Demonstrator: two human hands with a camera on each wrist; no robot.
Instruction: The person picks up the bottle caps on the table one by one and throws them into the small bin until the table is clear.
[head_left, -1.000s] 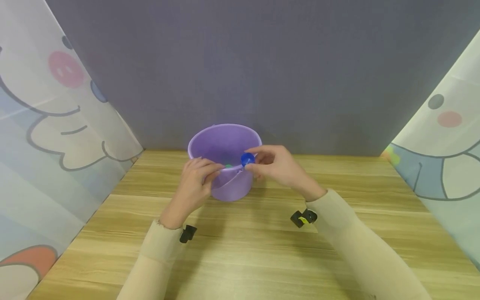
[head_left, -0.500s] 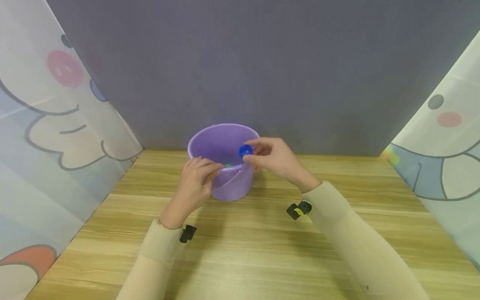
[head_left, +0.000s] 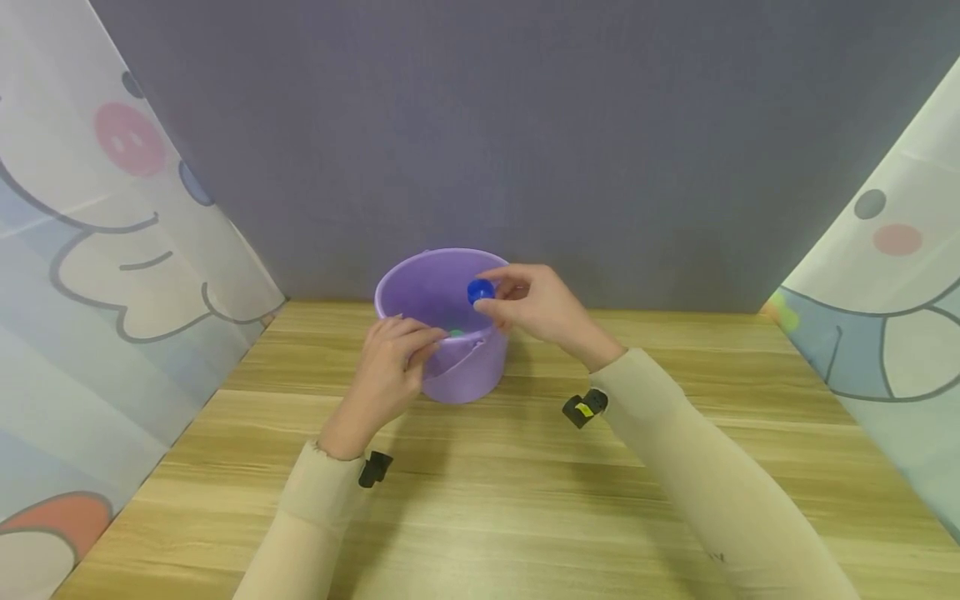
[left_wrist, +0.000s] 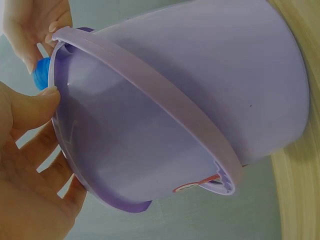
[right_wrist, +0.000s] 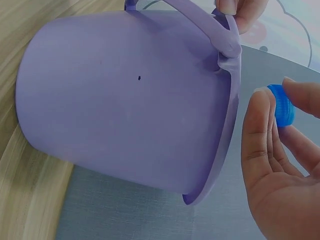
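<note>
A purple bucket (head_left: 465,382) stands upright on the wooden table. My left hand (head_left: 388,367) grips its near rim, and the left wrist view shows the thumb (left_wrist: 37,107) on the outer side with the fingers over the rim. Between thumb and fingertips, my right hand (head_left: 543,308) pinches a blue bottle cap (head_left: 480,291) above the bucket's right part. Ridges on the cap's side (right_wrist: 284,106) show in the right wrist view. A small green thing (head_left: 456,332) is partly visible inside the bucket; its kind cannot be told. Most of the bucket's bottom is hidden.
The bucket's handle (left_wrist: 150,90) hangs down on the near side. Behind the table (head_left: 480,517) rises a dark grey panel (head_left: 480,125). Cartoon-printed curtains flank it at left (head_left: 90,275) and right (head_left: 900,317).
My right hand has moved left and away from me with the blue bottle cap, from beside the rim to over the bucket's opening. The left hand and the bucket have stayed in place.
</note>
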